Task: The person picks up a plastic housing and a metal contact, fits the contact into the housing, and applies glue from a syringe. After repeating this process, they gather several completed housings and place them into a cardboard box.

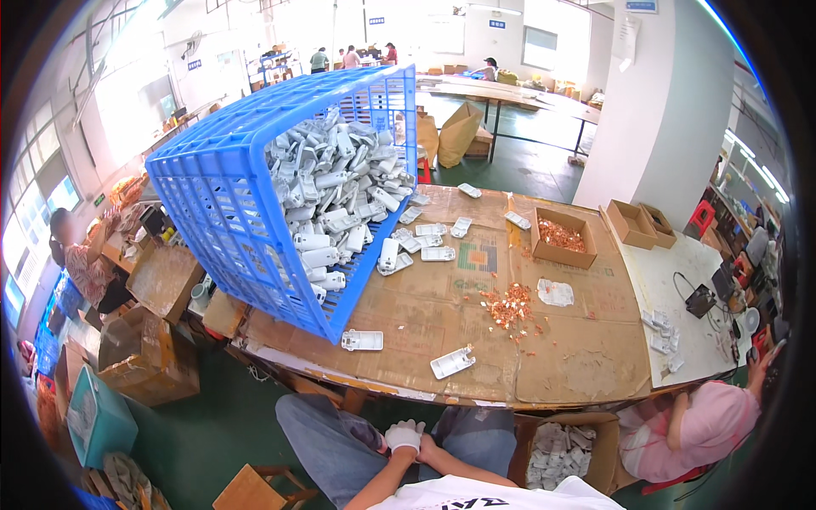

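Observation:
My left hand [403,437] wears a white glove and rests curled over my lap, below the table's front edge. My right hand [427,449] lies against the glove's wrist, mostly hidden behind it. A blue plastic crate [223,183] lies tipped on its side on the cardboard-covered table [578,357]. Several white plastic housings [340,200] spill out of it. Two more white housings [362,340] [452,363] lie near the front edge, closest to my hands. A loose heap of small copper-coloured parts [508,306] sits mid-table.
A cardboard box of copper parts [561,236] and two empty boxes [633,223] stand at the back right. A carton of white parts [561,450] sits under the table. A person in pink [688,429] sits to my right, another person [72,255] far left. A wooden stool [255,489] stands by my knee.

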Action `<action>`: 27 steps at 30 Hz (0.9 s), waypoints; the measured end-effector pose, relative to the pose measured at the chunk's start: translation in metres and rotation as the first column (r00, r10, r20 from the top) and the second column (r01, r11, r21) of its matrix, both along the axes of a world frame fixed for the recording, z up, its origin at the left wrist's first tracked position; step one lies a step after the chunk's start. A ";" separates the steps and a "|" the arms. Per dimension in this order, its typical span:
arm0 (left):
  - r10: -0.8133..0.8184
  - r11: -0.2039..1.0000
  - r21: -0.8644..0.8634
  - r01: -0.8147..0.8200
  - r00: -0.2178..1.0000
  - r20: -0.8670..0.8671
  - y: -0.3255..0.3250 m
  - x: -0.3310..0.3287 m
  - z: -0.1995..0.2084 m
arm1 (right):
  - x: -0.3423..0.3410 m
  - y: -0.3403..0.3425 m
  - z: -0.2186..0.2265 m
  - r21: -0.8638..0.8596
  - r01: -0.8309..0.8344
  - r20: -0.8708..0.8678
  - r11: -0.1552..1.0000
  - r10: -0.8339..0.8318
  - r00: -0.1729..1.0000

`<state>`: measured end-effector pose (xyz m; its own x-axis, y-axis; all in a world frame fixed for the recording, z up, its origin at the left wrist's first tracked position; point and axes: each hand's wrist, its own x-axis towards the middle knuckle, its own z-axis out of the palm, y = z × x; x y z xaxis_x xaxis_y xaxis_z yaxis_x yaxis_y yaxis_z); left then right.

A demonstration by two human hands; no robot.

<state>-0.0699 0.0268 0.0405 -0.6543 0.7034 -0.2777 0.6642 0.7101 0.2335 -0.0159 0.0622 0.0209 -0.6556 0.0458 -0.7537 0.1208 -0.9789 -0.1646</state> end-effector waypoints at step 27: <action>-0.083 0.961 0.275 0.005 0.958 0.275 0.021 0.021 0.006 | -0.060 0.022 -0.123 -0.249 0.586 0.081 0.771 -0.586 0.806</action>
